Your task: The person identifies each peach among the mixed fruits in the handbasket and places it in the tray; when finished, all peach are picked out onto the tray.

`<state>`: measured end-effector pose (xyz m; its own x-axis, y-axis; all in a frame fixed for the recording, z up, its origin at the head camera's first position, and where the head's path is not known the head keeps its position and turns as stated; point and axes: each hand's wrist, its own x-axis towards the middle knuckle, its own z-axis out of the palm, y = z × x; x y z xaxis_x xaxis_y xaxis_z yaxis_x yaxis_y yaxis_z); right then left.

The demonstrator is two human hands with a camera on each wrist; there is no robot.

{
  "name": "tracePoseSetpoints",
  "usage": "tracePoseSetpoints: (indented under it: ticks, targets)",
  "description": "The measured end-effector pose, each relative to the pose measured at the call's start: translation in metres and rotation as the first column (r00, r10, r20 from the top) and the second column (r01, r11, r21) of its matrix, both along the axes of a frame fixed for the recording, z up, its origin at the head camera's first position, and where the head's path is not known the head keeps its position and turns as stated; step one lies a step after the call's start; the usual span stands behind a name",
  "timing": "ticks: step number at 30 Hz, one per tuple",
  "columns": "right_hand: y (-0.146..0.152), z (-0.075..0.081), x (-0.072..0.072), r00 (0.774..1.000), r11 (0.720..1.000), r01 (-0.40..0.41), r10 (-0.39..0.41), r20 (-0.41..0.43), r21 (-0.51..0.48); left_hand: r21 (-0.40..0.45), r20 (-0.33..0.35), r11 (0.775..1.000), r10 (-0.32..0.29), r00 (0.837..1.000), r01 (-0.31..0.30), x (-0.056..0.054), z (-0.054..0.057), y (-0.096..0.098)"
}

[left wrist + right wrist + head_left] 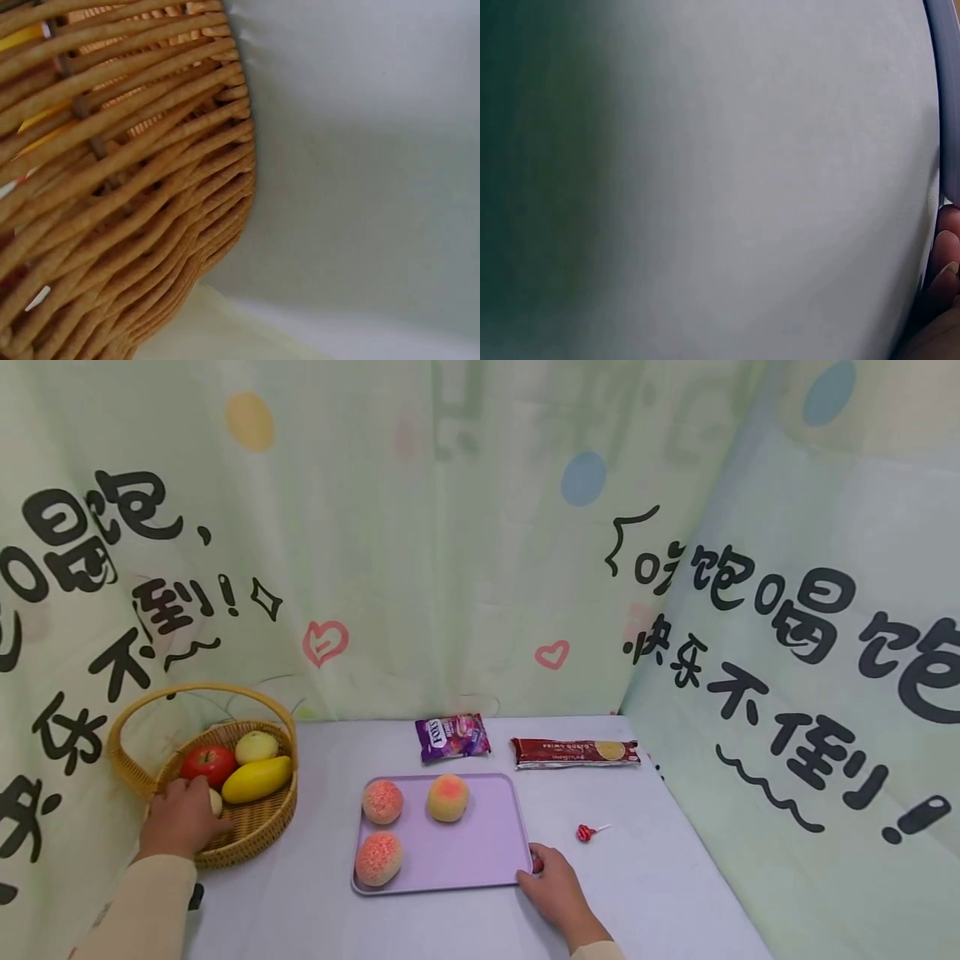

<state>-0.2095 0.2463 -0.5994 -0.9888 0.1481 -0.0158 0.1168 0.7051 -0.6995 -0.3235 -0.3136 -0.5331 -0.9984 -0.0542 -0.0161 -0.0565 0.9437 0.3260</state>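
Note:
At the left, the left hand reaches over the near rim of a wicker basket. Its fingers lie against a pale round fruit, partly hidden by the hand; I cannot tell whether they grip it. Also in the basket are a red tomato-like fruit, a yellow mango-like fruit and a pale yellow round fruit. The right hand holds the near right corner of a lilac tray, its fingers curled at the rim. On the tray sit two pink speckled peach-like balls and a yellow-pink peach.
Behind the tray lie a purple snack packet and a long dark red biscuit pack. A red lollipop rests right of the tray. Printed curtains enclose the white table at the back and sides.

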Motion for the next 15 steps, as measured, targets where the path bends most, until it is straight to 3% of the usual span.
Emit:
tracePoseSetpoints:
  ticks: [15]
  targets:
    - [-0.0002, -0.0011, -0.0004, 1.0, 1.0, 0.0, 0.0, -0.006, 0.011, -0.053, -0.021, 0.998, 0.04, 0.999, -0.041, -0.0009, 0.0, 0.0045]
